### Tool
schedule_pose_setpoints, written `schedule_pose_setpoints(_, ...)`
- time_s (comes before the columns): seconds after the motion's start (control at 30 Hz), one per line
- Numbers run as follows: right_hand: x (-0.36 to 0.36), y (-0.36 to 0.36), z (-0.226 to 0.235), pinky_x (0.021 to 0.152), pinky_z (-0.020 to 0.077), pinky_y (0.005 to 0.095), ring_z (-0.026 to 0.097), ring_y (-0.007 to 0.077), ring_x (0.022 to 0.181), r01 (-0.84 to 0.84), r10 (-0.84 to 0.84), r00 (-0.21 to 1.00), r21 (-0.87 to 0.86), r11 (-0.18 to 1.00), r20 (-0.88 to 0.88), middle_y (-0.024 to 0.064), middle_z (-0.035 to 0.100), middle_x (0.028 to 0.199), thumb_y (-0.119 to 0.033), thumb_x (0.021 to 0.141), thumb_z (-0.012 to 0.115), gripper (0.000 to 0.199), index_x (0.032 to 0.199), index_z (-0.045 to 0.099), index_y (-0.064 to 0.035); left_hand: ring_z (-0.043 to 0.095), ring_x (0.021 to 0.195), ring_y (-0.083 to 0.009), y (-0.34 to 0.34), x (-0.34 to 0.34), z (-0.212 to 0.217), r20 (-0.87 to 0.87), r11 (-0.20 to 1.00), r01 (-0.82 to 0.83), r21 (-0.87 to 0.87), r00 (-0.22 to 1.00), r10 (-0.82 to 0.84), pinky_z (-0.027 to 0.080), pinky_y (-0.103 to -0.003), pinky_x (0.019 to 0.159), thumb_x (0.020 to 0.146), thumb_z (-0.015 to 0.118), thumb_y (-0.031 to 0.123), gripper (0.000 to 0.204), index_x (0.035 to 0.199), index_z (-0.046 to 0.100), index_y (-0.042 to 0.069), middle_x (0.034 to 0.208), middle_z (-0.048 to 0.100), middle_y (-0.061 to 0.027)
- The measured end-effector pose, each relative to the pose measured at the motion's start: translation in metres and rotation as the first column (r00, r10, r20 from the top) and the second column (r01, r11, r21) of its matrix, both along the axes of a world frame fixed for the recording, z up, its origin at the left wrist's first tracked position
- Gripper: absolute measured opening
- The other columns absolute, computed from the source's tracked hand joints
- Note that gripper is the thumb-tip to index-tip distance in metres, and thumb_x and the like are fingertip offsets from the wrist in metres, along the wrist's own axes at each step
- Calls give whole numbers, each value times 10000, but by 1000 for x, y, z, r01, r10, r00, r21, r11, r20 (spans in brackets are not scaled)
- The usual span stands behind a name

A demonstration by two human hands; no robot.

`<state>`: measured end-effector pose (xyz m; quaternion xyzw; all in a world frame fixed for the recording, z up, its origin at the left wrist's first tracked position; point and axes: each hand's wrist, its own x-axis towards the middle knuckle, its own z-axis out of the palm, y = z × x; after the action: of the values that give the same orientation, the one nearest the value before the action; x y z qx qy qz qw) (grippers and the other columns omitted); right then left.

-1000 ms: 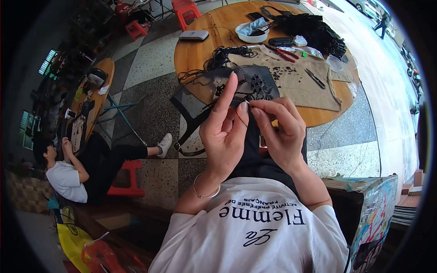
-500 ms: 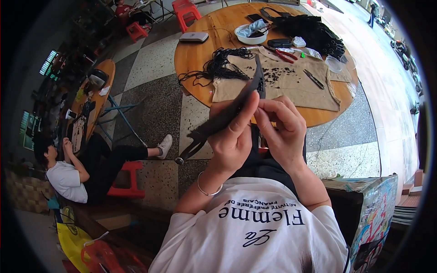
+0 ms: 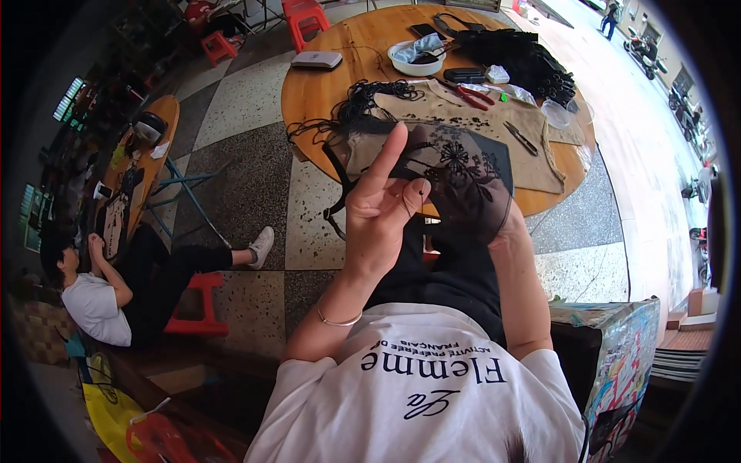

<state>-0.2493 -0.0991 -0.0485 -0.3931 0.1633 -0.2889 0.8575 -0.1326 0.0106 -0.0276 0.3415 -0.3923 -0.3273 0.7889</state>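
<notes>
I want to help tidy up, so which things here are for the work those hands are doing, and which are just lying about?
Probably for the work:
sheer black flowered fabric, at the left hand
small black bits
beige cloth under the bits
perhaps the red-handled pliers

Seemingly just lying about:
pale case
white bowl
red stool

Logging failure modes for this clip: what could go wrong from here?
1. The sheer black embroidered mesh overlaps the tan cloth in this view; swung low, it might scatter the small black bead-like pieces lying there.
2. Its far left side appears close to the tangled black cords, so it could snag.
3. The mesh veils much of the right hand, so a slip near the left hand may be harder to spot.
</notes>
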Motion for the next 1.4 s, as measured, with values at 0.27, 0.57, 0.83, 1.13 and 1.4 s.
schedule_pose_setpoints(0.27, 4, -20, -11, 595, 534, 223, 624, 126, 741, 250, -272, 962, 430, 868, -10, 108, 627, 980, -92, 925, 482, 227, 1128, 520, 4, 556, 872, -36, -1, -1, -6, -1, 994, 89, 61, 996, -89, 466, -190, 825, 859, 547, -80, 565, 1375, 383, 79, 1197, 572, -29)
schedule_pose_setpoints(0.57, -176, -139, -21, 502, 424, 218, 430, 111, 591, -176, -321, 684, 575, 799, 655, 19, 394, 718, -61, 982, 341, 103, 934, 420, -15, 573, 916, -59, 38, 52, 16, -5, 994, -105, -26, 994, 105, 464, -197, 817, 861, 544, -75, 499, 1335, 425, 24, 1102, 620, -70)
schedule_pose_setpoints(0.83, -531, -284, -121, 809, 535, 381, 613, 246, 788, 994, -973, 110, -43, 103, 203, 134, 622, 818, -18, 886, 490, 122, 821, 536, 74, 599, 893, -83, 62, 100, 19, -97, 969, -245, -28, 966, 241, 478, -219, 841, 868, 520, -70, 480, 1331, 417, 3, 1056, 635, -87)
schedule_pose_setpoints(1.13, -558, -226, -122, 721, 536, 447, 638, 343, 780, 491, -517, -834, -685, -538, -192, 230, 621, 850, -127, 824, 558, 236, 858, 511, 102, 609, 900, -105, 123, 151, 38, -303, 895, -435, 101, 843, 444, 495, -232, 831, 875, 509, -46, 502, 1356, 374, 7, 1033, 631, -96)
schedule_pose_setpoints(1.4, -485, -272, -116, 889, 460, 369, 605, 268, 965, 194, -934, -331, -959, -207, 134, 172, 653, 1017, -290, 893, 550, 370, 1072, 629, 24, 591, 891, -104, 104, 131, 34, -90, 924, -342, 170, 928, 360, 484, -220, 815, 851, 532, -64, 570, 1380, 334, 8, 1056, 607, -91)
